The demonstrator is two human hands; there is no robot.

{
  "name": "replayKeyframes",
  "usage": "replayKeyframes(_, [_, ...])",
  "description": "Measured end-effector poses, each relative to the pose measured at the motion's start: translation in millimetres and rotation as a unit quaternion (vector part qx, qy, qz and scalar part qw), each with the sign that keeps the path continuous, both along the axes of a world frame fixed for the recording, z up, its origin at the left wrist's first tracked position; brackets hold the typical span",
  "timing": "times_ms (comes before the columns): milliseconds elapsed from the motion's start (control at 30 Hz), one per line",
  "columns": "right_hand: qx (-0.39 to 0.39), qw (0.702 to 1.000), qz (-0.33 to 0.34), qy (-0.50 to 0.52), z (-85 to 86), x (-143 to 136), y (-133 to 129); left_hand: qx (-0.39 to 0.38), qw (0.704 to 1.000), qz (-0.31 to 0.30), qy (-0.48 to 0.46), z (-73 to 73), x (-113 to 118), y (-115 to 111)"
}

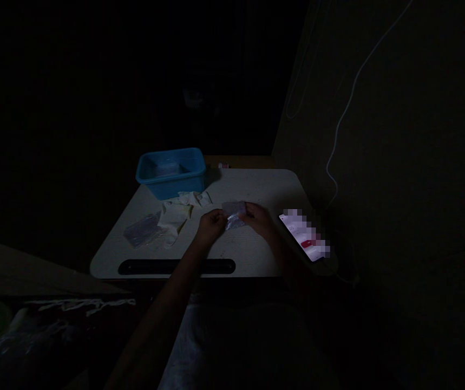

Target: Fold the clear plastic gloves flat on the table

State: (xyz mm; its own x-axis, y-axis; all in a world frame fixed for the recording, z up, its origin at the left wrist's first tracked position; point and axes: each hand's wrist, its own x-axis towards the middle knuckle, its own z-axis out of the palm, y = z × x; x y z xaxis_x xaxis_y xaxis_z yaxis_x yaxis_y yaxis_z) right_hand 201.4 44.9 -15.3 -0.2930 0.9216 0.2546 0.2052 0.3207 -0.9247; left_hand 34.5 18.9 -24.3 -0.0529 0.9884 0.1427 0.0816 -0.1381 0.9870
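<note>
Over the middle of a pale table (256,184), a small clear plastic packet (234,214) is held between my two hands. My left hand (211,225) pinches its left edge, fingers closed. On the right edge, my right hand (257,218) grips it with thumb and fingers. Left of my hands lie crumpled whitish pieces (173,216), with more of them (195,199) close to the blue tub. Beside them is a flat clear plastic bag (143,230). What the packet contains is too dim to tell.
A blue tub (171,187) with something clear inside stands at the table's back left. A lit phone (305,238) lies at the right edge. A black slot (175,266) runs along the front edge. A white cable (352,92) hangs at the right.
</note>
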Motion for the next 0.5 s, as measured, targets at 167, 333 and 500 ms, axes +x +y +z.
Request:
replayKeyframes(167, [-0.003, 0.993, -0.035, -0.116, 6.5, 2.7, -4.4, -0.009, 1.0, -0.002, 0.002, 3.2, 1.2, -2.0])
replayKeyframes(333, [-0.007, 0.994, -0.036, -0.104, 7.6, 2.4, -5.1, -0.006, 1.0, 0.004, -0.013, 2.4, 1.6, -0.9])
replayKeyframes(500, [-0.006, 0.996, -0.029, -0.087, 5.4, 3.1, -2.9, 0.005, 0.999, 0.017, -0.028, -1.9, 0.7, 2.0])
